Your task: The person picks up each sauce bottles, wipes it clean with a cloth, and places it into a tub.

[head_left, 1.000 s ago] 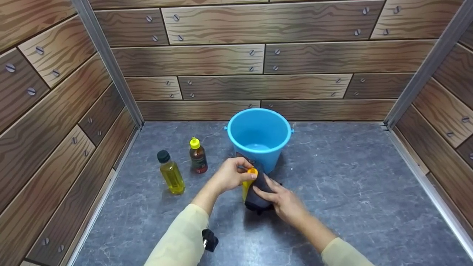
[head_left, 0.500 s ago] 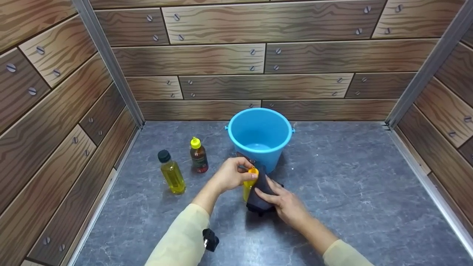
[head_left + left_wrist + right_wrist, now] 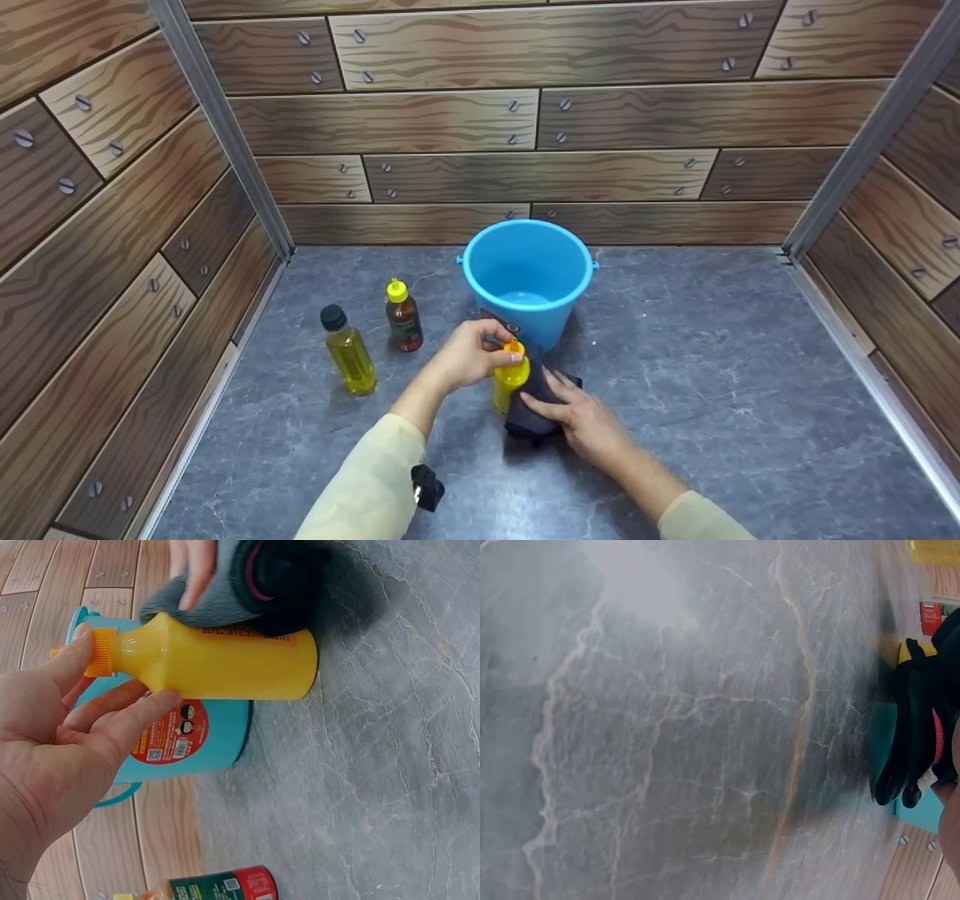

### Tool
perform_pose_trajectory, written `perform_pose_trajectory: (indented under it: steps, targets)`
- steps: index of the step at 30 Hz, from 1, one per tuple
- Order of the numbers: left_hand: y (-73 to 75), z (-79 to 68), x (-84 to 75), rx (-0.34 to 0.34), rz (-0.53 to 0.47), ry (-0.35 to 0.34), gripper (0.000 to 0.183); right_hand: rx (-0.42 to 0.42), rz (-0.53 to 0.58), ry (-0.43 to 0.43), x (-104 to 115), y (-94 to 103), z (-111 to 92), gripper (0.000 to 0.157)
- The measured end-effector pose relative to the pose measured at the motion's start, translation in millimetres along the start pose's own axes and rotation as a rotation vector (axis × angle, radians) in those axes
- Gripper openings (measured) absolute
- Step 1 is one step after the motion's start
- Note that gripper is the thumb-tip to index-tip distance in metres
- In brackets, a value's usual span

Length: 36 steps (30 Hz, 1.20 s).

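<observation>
A yellow squeeze bottle (image 3: 247, 667) with an orange cap (image 3: 103, 652) stands upright just in front of the blue bucket (image 3: 559, 322). My left hand (image 3: 469, 356) pinches the cap between thumb and fingers, and other fingertips lie near the bottle's shoulder in the left wrist view. Against the bottle's right side, my right hand (image 3: 589, 420) holds a bunched dark grey cloth (image 3: 529, 409) with black edging. Part of the bottle is hidden behind that cloth. In the right wrist view the cloth (image 3: 915, 727) shows at the right edge, with only a sliver of the hand.
To the left stand an oil bottle (image 3: 351, 360) with a dark cap and a brown sauce bottle (image 3: 405, 322) with a yellow cap. The grey marbled surface (image 3: 712, 375) ends at wood-patterned walls (image 3: 450, 120). A black device (image 3: 427, 487) sits at the left sleeve.
The right hand and cloth have shifted slightly right and down, baring more of the yellow bottle's upper part. The left hand has stayed on the cap.
</observation>
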<state>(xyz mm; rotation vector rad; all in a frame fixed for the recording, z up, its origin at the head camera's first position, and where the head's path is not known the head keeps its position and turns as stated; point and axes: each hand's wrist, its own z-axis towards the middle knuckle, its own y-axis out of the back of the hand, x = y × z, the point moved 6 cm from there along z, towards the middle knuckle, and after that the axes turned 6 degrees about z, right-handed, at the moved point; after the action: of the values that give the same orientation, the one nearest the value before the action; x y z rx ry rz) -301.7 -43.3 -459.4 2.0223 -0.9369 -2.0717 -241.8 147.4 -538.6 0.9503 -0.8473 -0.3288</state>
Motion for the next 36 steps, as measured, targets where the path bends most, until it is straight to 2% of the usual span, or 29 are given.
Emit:
perform_pose_trajectory:
  steps: [7, 15, 29, 32, 36]
  targets:
    - [-2.2, 0.7, 0.1, 0.011, -0.021, -0.013, 0.013, 0.079, -0.027, -0.041, -5, -7.1, -3, 0.079]
    - [-0.8, 0.4, -1.8, 0.024, -0.014, -0.011, 0.013, 0.140, -0.012, -0.064, -4, -7.7, 0, 0.071]
    - [1.0, 1.2, -1.4, 0.058, 0.033, -0.021, 0.012, 0.275, -0.082, -0.186, -4, -10.0, 8, 0.069]
    - [0.8, 1.0, -2.1, 0.063, 0.031, -0.018, 0.012, 0.288, -0.098, -0.205, -3, -9.1, 9, 0.066]
    - [0.3, 0.3, -3.3, 0.073, 0.038, -0.021, 0.014, 0.260, -0.143, -0.213, -4, -6.2, 9, 0.064]
